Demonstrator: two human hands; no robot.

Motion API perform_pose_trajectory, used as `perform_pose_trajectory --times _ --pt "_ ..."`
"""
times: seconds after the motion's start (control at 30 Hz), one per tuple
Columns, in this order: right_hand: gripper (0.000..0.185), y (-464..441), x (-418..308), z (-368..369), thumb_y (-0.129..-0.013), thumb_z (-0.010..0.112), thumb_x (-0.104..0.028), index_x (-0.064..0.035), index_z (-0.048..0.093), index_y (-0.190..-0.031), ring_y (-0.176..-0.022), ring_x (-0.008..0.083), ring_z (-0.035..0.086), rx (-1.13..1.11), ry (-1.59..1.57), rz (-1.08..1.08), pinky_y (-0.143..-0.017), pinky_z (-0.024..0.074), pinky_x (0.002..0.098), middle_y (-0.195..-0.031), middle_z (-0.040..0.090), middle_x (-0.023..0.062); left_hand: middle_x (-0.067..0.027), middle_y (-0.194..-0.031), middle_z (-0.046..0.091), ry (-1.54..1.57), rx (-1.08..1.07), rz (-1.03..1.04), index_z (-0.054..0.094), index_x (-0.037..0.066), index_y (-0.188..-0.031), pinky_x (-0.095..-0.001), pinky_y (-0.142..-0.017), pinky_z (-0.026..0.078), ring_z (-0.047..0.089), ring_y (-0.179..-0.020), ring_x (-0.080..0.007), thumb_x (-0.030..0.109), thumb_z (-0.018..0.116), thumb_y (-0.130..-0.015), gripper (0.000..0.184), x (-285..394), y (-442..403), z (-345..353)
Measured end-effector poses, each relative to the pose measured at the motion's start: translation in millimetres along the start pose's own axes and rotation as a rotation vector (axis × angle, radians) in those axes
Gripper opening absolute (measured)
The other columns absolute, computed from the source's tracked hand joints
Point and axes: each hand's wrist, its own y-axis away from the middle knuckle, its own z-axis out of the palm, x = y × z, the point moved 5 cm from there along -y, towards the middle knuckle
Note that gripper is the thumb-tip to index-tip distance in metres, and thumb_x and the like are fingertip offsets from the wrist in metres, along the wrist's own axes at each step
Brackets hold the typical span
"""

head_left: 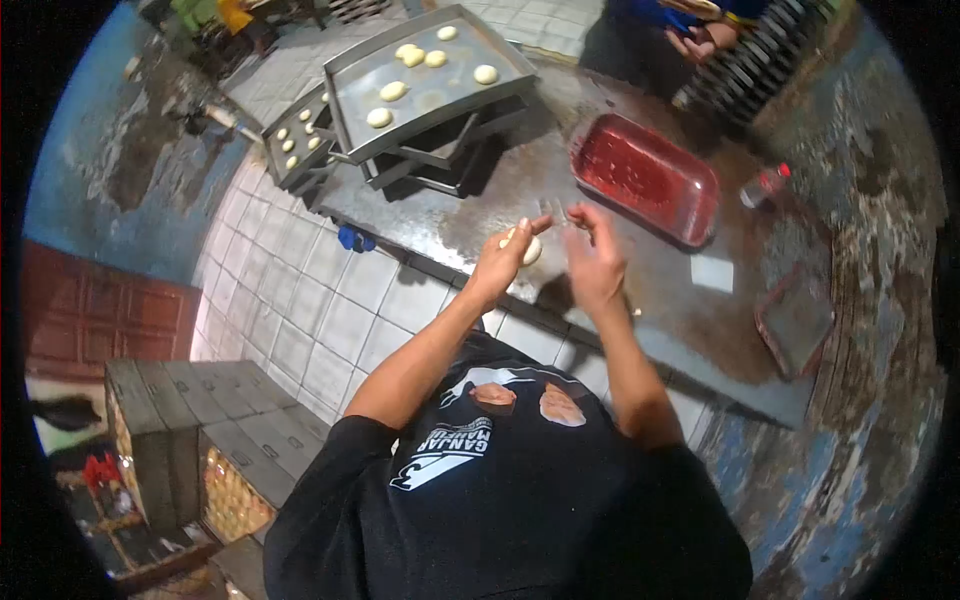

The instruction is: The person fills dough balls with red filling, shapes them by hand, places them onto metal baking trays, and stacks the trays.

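My left hand point(500, 262) is closed around a pale dough ball point(532, 250), which shows between its thumb and fingers above the table's near edge. Close on its right is my right hand point(597, 262), partly blurred, with bent fingers apart and no object visible in them. Up and to the left, a metal tray point(345, 92) holds several similar dough pieces point(393, 91), spaced apart. Beyond my hands lies a red rectangular basin point(697, 228) with wet-looking reddish inner walls.
The worn metal table point(440, 222) also carries a clear bottle with a red cap point(766, 186), a white square point(712, 273) and a red-edged tray point(797, 322). Another dough tray point(296, 172) sits lower left. A person's hand point(700, 42) shows across the table. Metal boxes point(240, 455) stand lower left.
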Motion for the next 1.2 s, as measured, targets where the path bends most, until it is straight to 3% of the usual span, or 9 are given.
perform_pose_trajectory --times 0.03,0.13,0.3,0.4,0.5,0.57,0.8,1.07,1.2 --pt "0.052 2 -21 11 -0.087 0.075 -0.012 0.0027 0.055 -0.133 -0.114 0.0279 0.063 0.092 0.368 -0.244 -0.101 0.0500 0.0377 -0.124 0.063 0.0182 -0.0096 -0.144 0.058 0.017 0.026 0.000 0.054 0.008 -0.147 -0.0367 -0.111 0.038 0.051 -0.133 -0.0196 0.054 0.035 -0.108 0.063 5 0 -6" --pt "0.053 4 29 66 -0.087 0.079 -0.019 0.0027 0.056 -0.129 -0.120 0.0306 0.059 -0.016 0.101 -0.009 -0.102 0.0487 0.0399 -0.128 0.060 0.0182 -0.0073 -0.164 0.029 0.655 -0.056 -0.182 0.030 0.020 -0.161 -0.0438 -0.121 0.024 0.034 -0.147 -0.0245 0.067 0.026 -0.104 0.074 1 -10 -14" --pt "0.048 -58 30 160 -0.104 0.056 -0.041 -0.0026 0.055 -0.133 -0.116 0.0215 0.063 -0.088 -0.945 0.705 -0.098 0.0511 0.0346 -0.127 0.063 0.0122 -0.0093 -0.153 0.048 0.332 0.190 0.158 0.051 0.008 -0.149 -0.0358 -0.110 0.039 0.050 -0.133 -0.0212 0.049 0.043 -0.107 0.058 19 -36 -105" --pt "0.044 -111 13 220 -0.106 0.053 -0.041 -0.0022 0.058 -0.127 -0.110 0.0176 0.064 -0.260 -0.856 0.824 -0.097 0.0509 0.0330 -0.119 0.066 0.0088 -0.0058 -0.111 0.072 0.447 0.314 0.109 0.067 0.003 -0.131 -0.0260 -0.085 0.052 0.065 -0.094 -0.0136 0.035 0.047 -0.109 0.043 21 -52 -180" --pt "0.036 -179 14 283 -0.105 0.059 -0.034 -0.0022 0.059 -0.122 -0.092 0.0120 0.066 -0.686 -0.786 0.931 -0.081 0.0537 0.0280 -0.107 0.069 0.0050 -0.0133 -0.135 0.063 0.669 0.344 0.026 0.048 0.003 -0.149 -0.0278 -0.092 0.050 0.063 -0.111 -0.0164 0.044 0.048 -0.107 0.058 23 -63 -258" --pt "0.036 -239 32 321 -0.103 0.062 -0.030 0.0002 0.059 -0.123 -0.090 0.0144 0.067 -0.765 -0.616 0.852 -0.078 0.0550 0.0288 -0.104 0.069 0.0063 -0.0179 -0.154 0.043 0.549 0.545 0.299 0.023 0.004 -0.160 -0.0298 -0.102 0.047 0.057 -0.126 -0.0228 0.043 0.061 -0.101 0.080 28 -68 -311" --pt "0.054 -423 118 470 -0.093 0.070 -0.031 0.0073 0.053 -0.128 -0.108 0.0355 0.063 -0.457 0.599 -0.419 -0.093 0.0492 0.0463 -0.121 0.063 0.0258 -0.0151 -0.127 0.065 0.478 0.832 0.165 0.039 0.002 -0.150 -0.0342 -0.095 0.050 0.062 -0.110 -0.0198 0.019 0.060 -0.102 0.055 -7 -2 -469" --pt "0.064 -417 171 538 -0.102 0.052 -0.040 0.0089 0.041 -0.142 -0.143 0.0474 0.032 -0.734 0.837 -0.622 -0.120 0.0261 0.0490 -0.154 0.036 0.0319 -0.0113 -0.122 0.067 0.278 1.055 -0.049 0.048 0.005 -0.145 -0.0356 -0.095 0.047 0.062 -0.107 -0.0202 0.019 0.055 -0.104 0.044 -46 74 -533" --pt "0.075 -456 170 522 -0.107 0.030 -0.057 -0.0003 0.029 -0.157 -0.148 0.0316 0.033 -0.961 0.238 0.287 -0.122 0.0257 0.0444 -0.160 0.037 0.0190 -0.0120 -0.121 0.067 0.329 0.921 0.010 0.049 0.005 -0.144 -0.0345 -0.097 0.048 0.062 -0.110 -0.0198 0.013 0.056 -0.103 0.042 -34 26 -535"
